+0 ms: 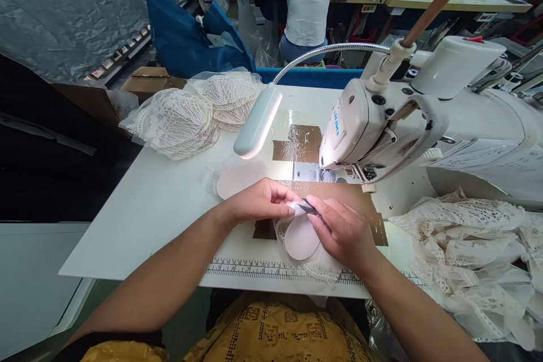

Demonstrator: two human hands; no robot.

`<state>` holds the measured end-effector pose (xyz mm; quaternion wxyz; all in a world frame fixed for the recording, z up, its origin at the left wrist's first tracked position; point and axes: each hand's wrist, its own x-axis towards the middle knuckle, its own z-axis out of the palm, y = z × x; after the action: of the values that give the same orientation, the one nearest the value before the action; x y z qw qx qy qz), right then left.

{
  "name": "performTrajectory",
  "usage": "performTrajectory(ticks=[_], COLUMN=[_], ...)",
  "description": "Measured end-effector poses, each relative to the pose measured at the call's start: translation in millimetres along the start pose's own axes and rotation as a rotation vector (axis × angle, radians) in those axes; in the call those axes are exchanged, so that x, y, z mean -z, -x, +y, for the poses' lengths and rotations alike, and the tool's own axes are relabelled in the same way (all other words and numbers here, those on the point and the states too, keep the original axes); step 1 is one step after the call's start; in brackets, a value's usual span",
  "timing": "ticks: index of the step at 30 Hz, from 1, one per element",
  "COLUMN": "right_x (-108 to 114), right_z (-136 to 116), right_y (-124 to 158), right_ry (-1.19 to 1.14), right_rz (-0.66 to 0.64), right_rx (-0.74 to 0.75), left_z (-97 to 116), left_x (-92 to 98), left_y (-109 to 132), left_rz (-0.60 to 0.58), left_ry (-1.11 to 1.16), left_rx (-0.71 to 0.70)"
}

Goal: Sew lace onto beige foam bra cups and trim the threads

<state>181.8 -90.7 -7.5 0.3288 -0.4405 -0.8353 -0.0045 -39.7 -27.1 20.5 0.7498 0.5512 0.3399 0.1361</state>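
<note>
My left hand (271, 199) pinches the edge of a white lace piece (331, 264) over the front of the sewing table. Attached to or lying on that lace is a pale pink oval pad (302, 237), below my fingers. Closed around dark thread snips (309, 208), my right hand (341, 229) meets the left at the fabric's edge. The blades point left along the fabric near my left fingertips; whether they are cutting cannot be made out. Just beyond both hands is the needle area of a white sewing machine (352, 124). Another pale pad (241, 178) lies to the left, partly under sheer fabric.
A lamp (258, 119) on a bendable neck hangs left of the machine head. Stacked lace pieces (178, 119) sit at the table's back left; more lace (470, 249) is heaped at right. A printed ruler (271, 269) runs along the front edge. Ahead, a person (307, 0) sits facing away.
</note>
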Motion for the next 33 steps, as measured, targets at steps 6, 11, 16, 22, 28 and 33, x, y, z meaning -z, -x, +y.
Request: performTrajectory(ticks=[6, 11, 16, 22, 28, 33], right_x=[-1, -1, -2, 1, 10, 9], right_z=[1, 0, 0, -1, 6, 4], right_y=[1, 0, 1, -2, -9, -10], right_ry=[0.001, -0.002, 0.009, -0.086, -0.185, -0.368], right_rz=[0.012, 0.007, 0.009, -0.011, -0.195, -0.273], right_rx=[0.0, -0.001, 0.027, -0.042, -0.519, -0.591], left_z=[3, 5, 4, 0, 2, 2], left_x=[-1.5, -4.0, -6.5, -6.2, -2.4, -7.5], left_y=[1, 0, -2, -5, -1, -5], left_rz=[0.022, 0.05, 0.051, 0.016, 0.089, 0.103], left_ry=[-0.065, -0.083, -0.078, -0.11, -0.182, -0.205], left_rx=[-0.012, 0.01, 0.021, -0.001, -0.007, -0.089])
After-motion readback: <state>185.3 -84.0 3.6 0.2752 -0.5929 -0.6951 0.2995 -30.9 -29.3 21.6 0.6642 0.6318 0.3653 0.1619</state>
